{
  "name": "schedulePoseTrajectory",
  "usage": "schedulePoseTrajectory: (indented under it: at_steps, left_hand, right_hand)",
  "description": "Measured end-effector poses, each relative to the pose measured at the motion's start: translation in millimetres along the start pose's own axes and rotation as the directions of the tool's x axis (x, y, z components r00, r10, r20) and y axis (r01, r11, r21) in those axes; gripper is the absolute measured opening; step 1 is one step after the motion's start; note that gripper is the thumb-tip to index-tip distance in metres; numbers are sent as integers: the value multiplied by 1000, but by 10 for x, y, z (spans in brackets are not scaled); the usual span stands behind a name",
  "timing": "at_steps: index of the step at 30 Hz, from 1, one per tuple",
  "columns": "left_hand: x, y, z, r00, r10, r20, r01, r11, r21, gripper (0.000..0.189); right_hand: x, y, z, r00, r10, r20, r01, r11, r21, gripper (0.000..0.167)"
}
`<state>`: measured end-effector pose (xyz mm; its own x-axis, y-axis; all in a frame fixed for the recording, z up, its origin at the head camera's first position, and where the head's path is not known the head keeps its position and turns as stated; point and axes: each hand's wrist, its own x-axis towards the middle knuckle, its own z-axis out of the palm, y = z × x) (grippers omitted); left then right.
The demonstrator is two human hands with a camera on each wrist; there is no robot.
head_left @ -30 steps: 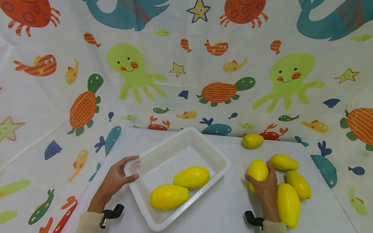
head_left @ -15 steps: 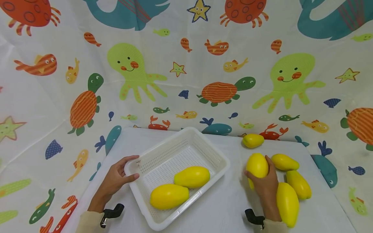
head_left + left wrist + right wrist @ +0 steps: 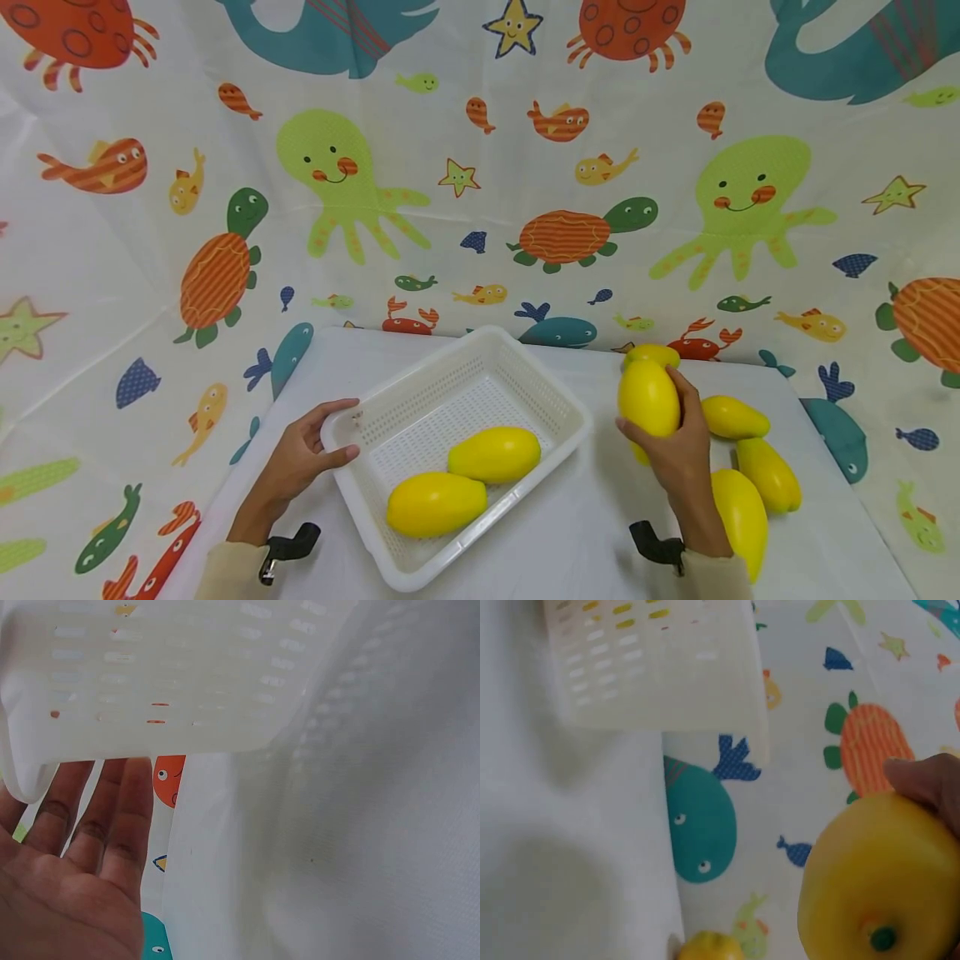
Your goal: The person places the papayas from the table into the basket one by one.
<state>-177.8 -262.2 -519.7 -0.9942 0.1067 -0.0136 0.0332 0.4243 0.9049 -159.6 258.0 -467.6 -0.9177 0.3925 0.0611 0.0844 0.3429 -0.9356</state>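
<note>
In the head view, my right hand (image 3: 678,446) grips a yellow papaya (image 3: 648,398) between thumb and fingers, right of the basket. The right wrist view shows this papaya (image 3: 881,881) close up, its green-tipped end toward the camera and my thumb on its side. My left hand (image 3: 296,458) holds the left corner of a white perforated plastic basket (image 3: 566,433), thumb over the rim. From the left wrist, its fingers (image 3: 124,825) reach up along the basket's outer wall (image 3: 172,682). Inside the basket lie two papayas, a nearer one (image 3: 437,504) and a farther one (image 3: 495,456).
Right of my right hand lie more papayas: one upper (image 3: 735,417), one in the middle (image 3: 768,475) and a large one (image 3: 738,517) partly behind my forearm. Another papaya (image 3: 652,354) sits at the table's back edge, partly covered. A sea-animal curtain (image 3: 480,167) hangs behind the white table (image 3: 577,533).
My right hand has lifted the papaya and moved it away from me and slightly left, so it now overlaps the back papaya. My left hand and the basket stay put.
</note>
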Motion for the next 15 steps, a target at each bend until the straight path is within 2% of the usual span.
schedulePoseTrajectory:
  at_steps: [5, 10, 15]
  left_hand:
    - [-3, -10, 1, 1000, -1, -3, 1, 1000, -4, 67]
    - [1, -9, 1, 1000, 3, 1, -3, 1000, -14, 67]
    - [-1, -9, 5, 1000, 3, 1, -3, 1000, -21, 67]
  right_hand:
    - [38, -140, 71, 991, -82, 103, 82, 997, 2, 109]
    - [96, -219, 186, 965, -153, 214, 152, 988, 20, 107]
    - [135, -272, 283, 941, -193, 276, 193, 981, 28, 107]
